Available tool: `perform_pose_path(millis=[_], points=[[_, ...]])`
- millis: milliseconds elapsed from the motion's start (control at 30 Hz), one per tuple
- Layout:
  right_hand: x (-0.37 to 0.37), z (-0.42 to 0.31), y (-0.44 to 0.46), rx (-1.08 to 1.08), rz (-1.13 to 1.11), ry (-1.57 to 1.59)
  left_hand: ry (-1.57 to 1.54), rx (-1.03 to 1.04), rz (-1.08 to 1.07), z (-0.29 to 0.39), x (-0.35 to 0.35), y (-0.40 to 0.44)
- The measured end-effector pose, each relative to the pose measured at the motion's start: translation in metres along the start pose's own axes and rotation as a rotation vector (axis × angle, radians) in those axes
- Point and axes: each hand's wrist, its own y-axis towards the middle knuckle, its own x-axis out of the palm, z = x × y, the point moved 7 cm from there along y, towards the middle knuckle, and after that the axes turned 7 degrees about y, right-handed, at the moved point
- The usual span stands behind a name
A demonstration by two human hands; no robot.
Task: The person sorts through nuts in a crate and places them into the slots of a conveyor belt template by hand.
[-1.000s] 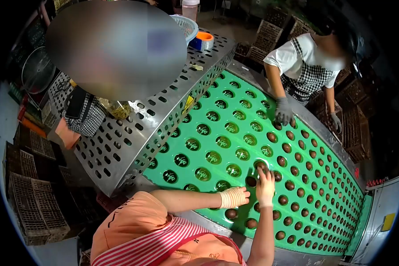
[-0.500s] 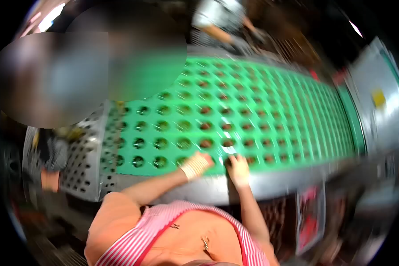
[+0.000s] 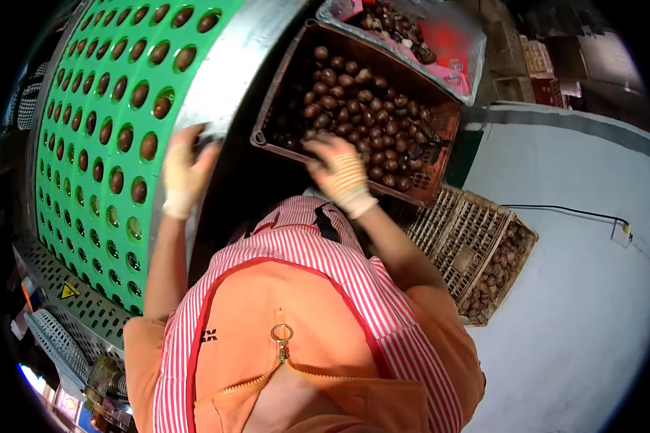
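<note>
Hands (image 3: 184,169) have moved apart, left (image 3: 183,173) near metal rim (image 3: 227,68), right (image 3: 343,177) at crate (image 3: 285,148).

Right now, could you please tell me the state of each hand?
Left hand: open, thumb and fingers apart; whether it holds anything cannot be told.
Right hand: blurred at the crate's near rim; its grip cannot be told.

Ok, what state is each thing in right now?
Green sheet: some cups filled, others vacant.
Dark red crate: uncovered, holding many brown balls.
Tan crate: contents partly visible.
Zipper: partly undone.
Left hand: blurred, grip unclear.
Right hand: blurred, grip unclear.
</note>
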Motion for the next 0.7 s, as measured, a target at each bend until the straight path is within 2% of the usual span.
perform_pose_path(millis=[33,100,133,200,267,300,333,400,433,533,567,700], points=[[-0.023,0.033,-0.008,0.182,-0.029,-0.012,0.042,0.136,-0.169,0.027,0.029,0.009],[-0.069,0.101,-0.038,0.401,0.078,-0.109,-0.019,0.228,-0.506,0.059,0.107,0.02],[-0.08,0.133,-0.049,0.516,0.022,-0.156,0.038,0.34,-0.605,0.068,0.144,0.022],[-0.087,0.163,-0.05,0.615,-0.095,-0.131,0.26,0.334,-0.767,0.078,0.209,0.027],[-0.069,0.165,-0.034,0.409,-0.274,-0.242,0.406,0.429,-0.932,0.078,0.268,0.03],[-0.058,0.162,-0.029,0.304,-0.362,-0.298,0.526,0.367,-1.057,0.076,0.288,0.028],[-0.048,0.151,-0.02,0.267,-0.543,-0.465,0.645,0.299,-1.18,0.072,0.303,0.025],[-0.021,0.164,-0.013,0.25,-0.74,-0.483,0.652,0.172,-1.302,0.06,0.329,0.016],[-0.008,0.177,-0.012,0.273,-0.806,-0.48,0.665,0.133,-1.28,0.053,0.338,0.014],[0.008,0.192,-0.007,0.305,-0.9,-0.517,0.697,0.075,-1.327,0.047,0.347,0.019],[0.008,0.19,-0.006,0.32,-0.895,-0.479,0.672,0.136,-1.325,0.048,0.347,0.022],[0.009,0.196,-0.007,0.289,-0.888,-0.367,0.653,0.083,-1.385,0.033,0.355,0.021]])
